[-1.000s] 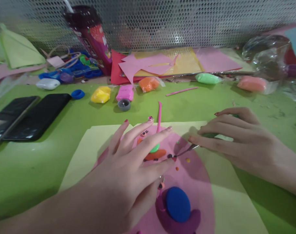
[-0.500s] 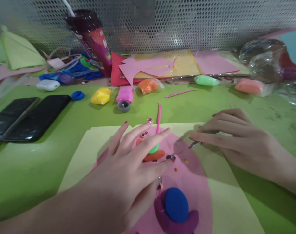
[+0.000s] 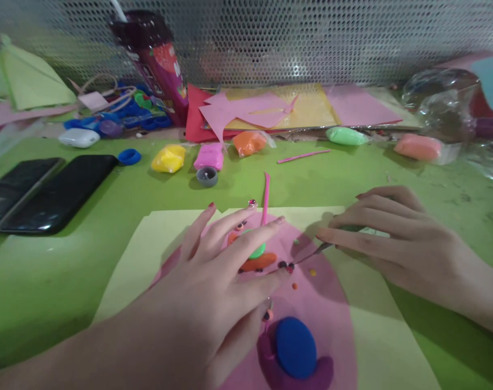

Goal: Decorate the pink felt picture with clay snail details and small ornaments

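Observation:
My left hand (image 3: 230, 276) lies spread over a pink paper round (image 3: 335, 325) on a pale yellow sheet (image 3: 128, 265). Its index fingertip is beside small black clay beads (image 3: 286, 265). Between the thumb and fingers of my right hand (image 3: 396, 227) is a thin pointed metal tool (image 3: 323, 247), its tip at those beads. Partly under my left fingers is an orange clay snail (image 3: 258, 262) with a green shell. Nearer to me lies a purple clay snail (image 3: 321, 374) with a blue shell. Small orange and yellow bits (image 3: 312, 272) dot the pink paper.
Packets of yellow (image 3: 169, 158), pink, orange, green and coral clay line the back, with two pink modelling sticks (image 3: 266, 195). Two black phones (image 3: 63, 195) lie left. A purple drink cup (image 3: 157, 65) stands near cut paper and a perforated metal panel.
The tool tip has shifted slightly at the black beads. My left hand stays spread in nearly the same place, and the camera view has moved a little.

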A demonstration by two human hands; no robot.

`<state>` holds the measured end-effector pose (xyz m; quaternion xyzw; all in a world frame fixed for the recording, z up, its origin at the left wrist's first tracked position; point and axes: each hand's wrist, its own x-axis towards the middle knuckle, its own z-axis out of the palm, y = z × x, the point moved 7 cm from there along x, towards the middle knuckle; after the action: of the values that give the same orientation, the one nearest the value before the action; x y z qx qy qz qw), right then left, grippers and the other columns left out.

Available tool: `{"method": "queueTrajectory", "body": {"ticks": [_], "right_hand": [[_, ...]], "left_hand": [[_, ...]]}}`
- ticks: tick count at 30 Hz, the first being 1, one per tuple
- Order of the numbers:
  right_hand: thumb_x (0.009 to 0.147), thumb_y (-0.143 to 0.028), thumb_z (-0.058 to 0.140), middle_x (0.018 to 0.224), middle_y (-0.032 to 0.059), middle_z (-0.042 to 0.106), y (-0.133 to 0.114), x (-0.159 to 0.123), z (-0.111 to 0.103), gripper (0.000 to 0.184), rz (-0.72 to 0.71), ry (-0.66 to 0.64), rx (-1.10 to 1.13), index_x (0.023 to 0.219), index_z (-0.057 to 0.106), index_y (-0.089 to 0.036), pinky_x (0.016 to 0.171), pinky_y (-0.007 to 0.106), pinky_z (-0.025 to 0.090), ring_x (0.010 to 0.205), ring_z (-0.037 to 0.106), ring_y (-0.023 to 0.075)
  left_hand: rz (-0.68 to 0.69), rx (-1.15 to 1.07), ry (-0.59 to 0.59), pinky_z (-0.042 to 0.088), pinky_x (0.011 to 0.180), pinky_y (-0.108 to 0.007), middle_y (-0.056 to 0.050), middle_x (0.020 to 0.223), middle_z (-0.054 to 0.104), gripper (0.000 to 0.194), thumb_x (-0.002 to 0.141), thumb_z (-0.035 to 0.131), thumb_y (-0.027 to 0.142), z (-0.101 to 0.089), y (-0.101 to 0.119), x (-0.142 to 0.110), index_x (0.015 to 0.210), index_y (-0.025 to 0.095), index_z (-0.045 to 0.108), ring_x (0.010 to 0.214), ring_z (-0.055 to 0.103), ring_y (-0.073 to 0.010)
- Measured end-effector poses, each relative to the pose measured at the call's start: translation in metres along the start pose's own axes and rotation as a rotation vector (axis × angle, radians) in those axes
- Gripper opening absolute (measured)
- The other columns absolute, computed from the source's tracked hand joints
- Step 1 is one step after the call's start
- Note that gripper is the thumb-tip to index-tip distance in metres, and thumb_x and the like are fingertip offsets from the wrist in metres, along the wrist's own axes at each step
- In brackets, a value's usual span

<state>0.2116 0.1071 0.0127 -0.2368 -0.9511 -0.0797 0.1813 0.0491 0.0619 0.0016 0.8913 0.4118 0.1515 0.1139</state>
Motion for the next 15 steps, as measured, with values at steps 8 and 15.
{"method": "queueTrajectory", "body": {"ticks": [8,15], "right_hand": [[0.083,-0.001,0.04,0.093,0.0004,0.064,-0.0004,0.001,-0.0004,0.038,0.004,-0.009,0.025,0.106,0.055,-0.025,0.079,0.038,0.037,0.08,0.054,0.0156],[0.082,0.001,0.041,0.095,-0.0018,0.064,-0.0014,0.0,0.0032,0.04,0.001,-0.037,0.012,0.106,0.054,-0.027,0.084,0.038,0.036,0.083,0.053,0.0143]], "left_hand": [[0.012,0.016,0.024,0.014,0.106,-0.058,-0.005,0.134,0.04,0.038,0.081,0.046,0.013,-0.0002,0.0016,-0.0013,0.112,0.032,0.057,0.128,0.028,-0.0272],[0.01,-0.011,0.065,0.013,0.104,-0.06,-0.005,0.133,0.042,0.03,0.082,0.046,0.02,-0.0001,0.0016,0.0008,0.106,0.029,0.06,0.127,0.028,-0.0309]]}}
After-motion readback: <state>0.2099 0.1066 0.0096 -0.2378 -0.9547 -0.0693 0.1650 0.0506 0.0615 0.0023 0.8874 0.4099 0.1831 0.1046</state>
